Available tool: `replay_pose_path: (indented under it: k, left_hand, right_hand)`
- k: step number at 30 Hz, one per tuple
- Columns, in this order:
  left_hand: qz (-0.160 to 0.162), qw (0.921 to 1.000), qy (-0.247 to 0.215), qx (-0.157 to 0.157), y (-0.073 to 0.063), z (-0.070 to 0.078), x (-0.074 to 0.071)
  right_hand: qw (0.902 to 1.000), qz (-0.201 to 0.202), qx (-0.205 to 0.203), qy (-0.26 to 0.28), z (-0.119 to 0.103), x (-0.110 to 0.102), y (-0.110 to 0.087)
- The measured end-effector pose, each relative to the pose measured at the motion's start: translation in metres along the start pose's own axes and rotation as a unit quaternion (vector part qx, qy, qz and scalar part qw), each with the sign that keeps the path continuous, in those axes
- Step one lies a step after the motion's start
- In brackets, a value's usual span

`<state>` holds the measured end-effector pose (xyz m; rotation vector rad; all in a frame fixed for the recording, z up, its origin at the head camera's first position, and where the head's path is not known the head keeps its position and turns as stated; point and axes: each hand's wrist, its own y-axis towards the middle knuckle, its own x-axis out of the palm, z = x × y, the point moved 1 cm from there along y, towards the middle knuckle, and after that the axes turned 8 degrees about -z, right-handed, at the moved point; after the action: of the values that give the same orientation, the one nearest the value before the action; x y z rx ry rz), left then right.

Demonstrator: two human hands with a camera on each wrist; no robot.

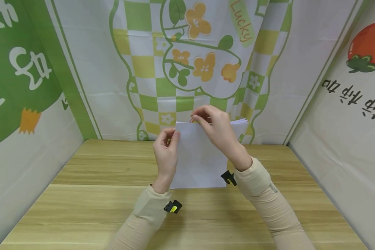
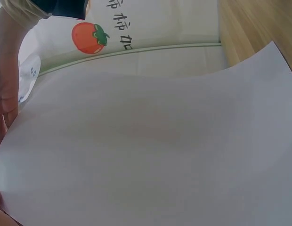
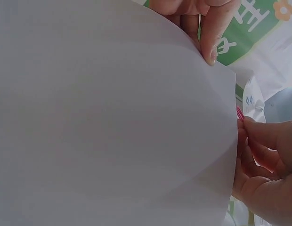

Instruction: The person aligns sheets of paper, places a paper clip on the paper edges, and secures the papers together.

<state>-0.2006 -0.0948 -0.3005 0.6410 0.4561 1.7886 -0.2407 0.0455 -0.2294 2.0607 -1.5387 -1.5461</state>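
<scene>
A small stack of white paper sheets (image 1: 200,159) is held upright above the table, its far right corner (image 1: 240,121) slightly fanned. My left hand (image 1: 165,152) pinches the left edge near the upper corner, thumb in front. At the top edge, my right hand (image 1: 217,130) pinches a small pink paper clip (image 3: 239,113) between thumb and fingers. The clip sits right at the paper's edge; whether it is over the sheets cannot be told. In the left wrist view the paper (image 2: 150,141) covers most of the picture.
The wooden table (image 1: 112,194) spreads around the paper. A printed cloth (image 1: 143,69) hangs behind, with printed side panels left and right. Behind the sheets, a white item with blue marks (image 3: 252,98) partly shows. Black wrist clips (image 1: 173,207) sit on both sleeves.
</scene>
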Motion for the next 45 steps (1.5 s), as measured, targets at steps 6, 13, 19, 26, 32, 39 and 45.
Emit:
replay_pose_path:
  k: [6, 13, 19, 26, 32, 39, 45]
  left_hand:
    - [0.001, 1.0000, 0.002, 0.006, -0.0004, 0.0001, -0.0001]
    - [0.004, 0.9999, 0.004, 0.015, 0.0002, -0.0008, 0.0000]
    - [0.010, 0.9999, 0.001, 0.014, 0.0008, -0.0007, 0.0010]
    - [0.017, 0.9997, -0.017, -0.004, 0.0014, 0.0017, 0.0026]
    - [0.020, 0.9997, -0.012, -0.007, 0.0013, 0.0014, 0.0032]
    - [0.021, 0.9997, -0.009, -0.009, 0.0007, 0.0023, 0.0035]
    - [0.019, 0.9996, -0.008, -0.018, -0.0002, 0.0030, 0.0035]
  right_hand:
    - [1.0000, -0.004, -0.002, 0.002, 0.0005, 0.0005, -0.0004]
    - [0.9999, -0.010, -0.004, 0.000, 0.0014, 0.0011, -0.0005]
    - [0.9999, -0.014, -0.003, 0.003, 0.0023, 0.0019, -0.0003]
    - [0.9999, -0.012, -0.006, -0.002, 0.0026, 0.0019, -0.0002]
    - [0.9999, -0.013, -0.005, -0.003, 0.0020, 0.0019, 0.0002]
    - [0.9998, -0.019, 0.001, 0.002, 0.0006, 0.0001, -0.0002]
    - [0.9997, -0.023, 0.006, 0.004, -0.0001, -0.0009, -0.0020]
